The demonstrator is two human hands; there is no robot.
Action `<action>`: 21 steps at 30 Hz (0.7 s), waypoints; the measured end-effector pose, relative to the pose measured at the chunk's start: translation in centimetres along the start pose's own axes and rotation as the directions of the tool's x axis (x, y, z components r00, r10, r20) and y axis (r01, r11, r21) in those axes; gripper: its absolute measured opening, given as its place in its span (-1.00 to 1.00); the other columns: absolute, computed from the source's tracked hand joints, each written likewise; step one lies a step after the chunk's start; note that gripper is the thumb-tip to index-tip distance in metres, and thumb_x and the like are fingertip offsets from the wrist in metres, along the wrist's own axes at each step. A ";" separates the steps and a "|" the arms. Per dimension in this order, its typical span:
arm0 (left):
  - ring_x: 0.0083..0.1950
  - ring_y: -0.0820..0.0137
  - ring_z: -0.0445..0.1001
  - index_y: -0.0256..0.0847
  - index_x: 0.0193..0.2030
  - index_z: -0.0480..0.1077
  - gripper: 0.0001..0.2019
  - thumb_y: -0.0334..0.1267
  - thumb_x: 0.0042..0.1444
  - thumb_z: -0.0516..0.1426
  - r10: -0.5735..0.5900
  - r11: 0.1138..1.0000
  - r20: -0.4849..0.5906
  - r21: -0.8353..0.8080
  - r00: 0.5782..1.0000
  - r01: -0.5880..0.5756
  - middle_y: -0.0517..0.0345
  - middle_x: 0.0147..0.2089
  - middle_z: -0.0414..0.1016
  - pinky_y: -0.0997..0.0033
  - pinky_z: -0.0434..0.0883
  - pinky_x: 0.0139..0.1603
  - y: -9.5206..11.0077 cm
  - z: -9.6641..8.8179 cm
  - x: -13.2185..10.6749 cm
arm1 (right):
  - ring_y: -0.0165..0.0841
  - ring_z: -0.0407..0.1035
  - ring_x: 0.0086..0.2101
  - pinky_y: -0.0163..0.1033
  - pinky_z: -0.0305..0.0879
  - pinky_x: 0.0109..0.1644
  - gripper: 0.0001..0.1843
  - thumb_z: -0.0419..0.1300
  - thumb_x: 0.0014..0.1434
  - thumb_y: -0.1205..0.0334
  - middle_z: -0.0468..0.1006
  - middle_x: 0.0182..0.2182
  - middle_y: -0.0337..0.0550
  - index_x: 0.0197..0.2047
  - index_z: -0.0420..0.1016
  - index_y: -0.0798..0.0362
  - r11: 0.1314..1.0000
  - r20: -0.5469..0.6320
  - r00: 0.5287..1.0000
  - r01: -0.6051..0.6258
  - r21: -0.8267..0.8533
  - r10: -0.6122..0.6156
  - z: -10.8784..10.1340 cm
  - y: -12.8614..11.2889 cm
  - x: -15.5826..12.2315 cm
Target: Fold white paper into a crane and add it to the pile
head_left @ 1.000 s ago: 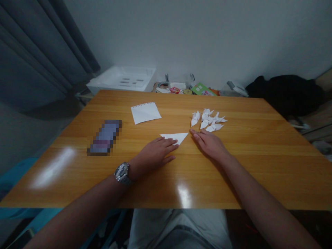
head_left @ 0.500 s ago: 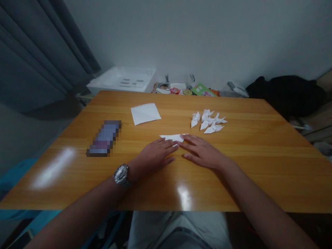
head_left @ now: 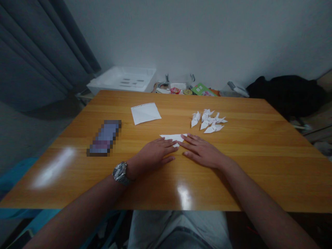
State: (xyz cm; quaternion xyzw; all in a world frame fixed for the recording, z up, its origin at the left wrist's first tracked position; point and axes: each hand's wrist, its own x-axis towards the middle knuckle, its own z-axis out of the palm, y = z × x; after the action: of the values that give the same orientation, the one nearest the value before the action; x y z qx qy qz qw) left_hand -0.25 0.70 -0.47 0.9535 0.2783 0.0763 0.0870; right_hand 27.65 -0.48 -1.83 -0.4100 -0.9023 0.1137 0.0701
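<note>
A white piece of folded paper (head_left: pixel 174 137), roughly triangular with its long edge facing away, lies flat on the wooden table in front of me. My left hand (head_left: pixel 158 151) rests on its left side, fingers stretched out and palm down. On its right side lie the fingertips of my right hand (head_left: pixel 201 149), also spread flat. Parts of the paper are covered by the fingers of both hands. Beyond my right hand sits a group of several folded paper cranes (head_left: pixel 213 121). A torn-edged sheet of white paper (head_left: pixel 146 113) lies farther off to the left.
A phone (head_left: pixel 105 138), blurred out, lies on the table (head_left: pixel 259 145) at the left. Behind the far edge are a white plastic basket (head_left: pixel 121 77), a green packet (head_left: pixel 203 90) and other small items. A black cloth-like heap (head_left: pixel 285 91) is at the back right.
My right hand's fingers have shifted slightly along the paper, showing a bit more of its right part. My left hand has barely moved.
</note>
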 end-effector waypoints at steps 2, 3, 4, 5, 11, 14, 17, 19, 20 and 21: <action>0.42 0.20 0.28 -0.09 0.34 0.34 -0.55 0.00 0.43 -0.01 -0.006 1.000 0.000 0.001 1.000 0.006 0.04 0.45 0.26 0.05 0.14 0.48 -0.1 0.1 0.0 | -0.13 -0.07 0.44 0.13 -0.07 0.49 -0.39 -0.14 0.48 -0.13 0.10 0.46 -0.14 0.46 0.19 -0.11 1.000 -0.008 1.000 -0.029 -0.005 0.029 0.2 0.2 0.0; 0.42 0.20 0.29 -0.09 0.33 0.34 -0.55 0.01 0.43 -0.01 -0.007 1.000 0.001 0.004 1.000 0.007 0.04 0.45 0.26 0.05 0.14 0.48 -0.1 0.2 0.0 | -0.13 -0.09 0.45 0.13 -0.07 0.50 -0.40 -0.16 0.48 -0.13 0.11 0.45 -0.17 0.46 0.19 -0.12 0.999 -0.016 0.999 -0.049 -0.010 0.049 0.2 0.3 0.1; 0.42 0.19 0.29 -0.10 0.34 0.34 -0.55 0.01 0.43 -0.01 -0.008 1.000 0.003 0.008 1.000 0.008 0.03 0.45 0.26 0.04 0.14 0.48 -0.1 0.2 0.0 | -0.14 -0.10 0.45 0.13 -0.07 0.50 -0.39 -0.17 0.48 -0.13 0.12 0.45 -0.20 0.47 0.17 -0.13 0.997 -0.023 0.997 -0.073 -0.014 0.073 0.3 0.4 0.1; 0.42 0.19 0.29 -0.10 0.33 0.34 -0.54 0.02 0.42 -0.01 -0.008 1.000 0.005 0.010 1.000 0.008 0.02 0.45 0.26 0.04 0.15 0.47 -0.2 0.3 0.0 | -0.14 -0.10 0.45 0.13 -0.07 0.50 -0.39 -0.18 0.48 -0.14 0.12 0.45 -0.23 0.47 0.16 -0.14 0.995 -0.028 0.995 -0.099 -0.016 0.098 0.3 0.4 0.1; 0.44 0.17 0.26 -0.12 0.36 0.32 -0.52 0.03 0.42 0.00 -0.017 1.000 0.022 0.004 1.000 0.017 0.00 0.47 0.22 0.04 0.12 0.49 -0.1 0.3 0.0 | -0.16 -0.07 0.44 0.11 -0.06 0.50 -0.36 -0.27 0.49 -0.14 0.09 0.46 -0.31 0.48 0.13 -0.12 0.977 -0.042 0.976 -0.215 0.000 0.215 0.3 -0.1 0.4; 0.45 0.15 0.24 -0.13 0.37 0.30 -0.50 0.04 0.42 0.00 -0.022 1.000 0.030 0.007 0.999 0.022 -0.02 0.48 0.19 0.03 0.10 0.49 0.0 0.3 0.0 | -0.17 -0.05 0.44 0.07 -0.06 0.50 -0.33 -0.27 0.49 -0.14 0.10 0.45 -0.27 0.49 0.11 -0.03 0.968 -0.066 0.966 -0.250 -0.014 0.249 0.3 -0.1 0.4; 0.48 0.19 0.20 -0.13 0.40 0.26 -0.49 0.04 0.42 -0.02 -0.021 1.000 0.042 -0.002 0.999 0.021 -0.01 0.50 0.15 0.08 0.07 0.50 0.0 0.4 -0.1 | -0.17 -0.04 0.44 0.03 -0.07 0.50 -0.30 -0.28 0.49 -0.13 0.11 0.45 -0.19 0.50 0.09 0.07 0.954 -0.088 0.953 -0.295 -0.049 0.290 0.5 0.1 0.5; 0.50 0.20 0.16 -0.13 0.42 0.23 -0.46 0.05 0.42 -0.02 -0.019 1.000 0.048 -0.014 0.999 0.020 -0.01 0.52 0.10 0.10 0.05 0.52 -0.1 0.6 -0.3 | -0.17 -0.04 0.44 0.03 -0.07 0.50 -0.30 -0.27 0.49 -0.12 0.10 0.45 -0.15 0.50 0.08 0.08 0.947 -0.107 0.945 -0.316 -0.065 0.308 0.6 0.3 0.6; 0.51 0.20 0.13 -0.13 0.43 0.20 -0.45 0.06 0.42 -0.02 -0.017 1.000 0.050 -0.022 0.999 0.018 -0.01 0.53 0.07 0.10 0.03 0.53 -0.1 0.7 -0.3 | -0.17 -0.03 0.43 0.03 -0.07 0.50 -0.30 -0.26 0.48 -0.12 0.10 0.45 -0.13 0.50 0.09 0.08 0.945 -0.116 0.943 -0.320 -0.066 0.312 0.7 0.3 0.6; 0.52 0.20 0.11 -0.13 0.45 0.18 -0.43 0.07 0.41 -0.02 -0.013 0.999 0.050 -0.031 0.999 0.014 -0.01 0.54 0.04 0.11 0.02 0.53 -0.2 0.8 -0.3 | -0.17 -0.02 0.43 0.04 -0.06 0.50 -0.30 -0.25 0.48 -0.12 0.11 0.45 -0.10 0.50 0.09 0.08 0.945 -0.126 0.942 -0.320 -0.062 0.311 0.7 0.4 0.6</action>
State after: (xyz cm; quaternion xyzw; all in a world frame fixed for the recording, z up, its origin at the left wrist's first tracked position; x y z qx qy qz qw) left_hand -0.49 0.59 -1.30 0.9517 0.2813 0.0565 0.1095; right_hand 27.41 0.09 -2.60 -0.5577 -0.8232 0.0627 0.0858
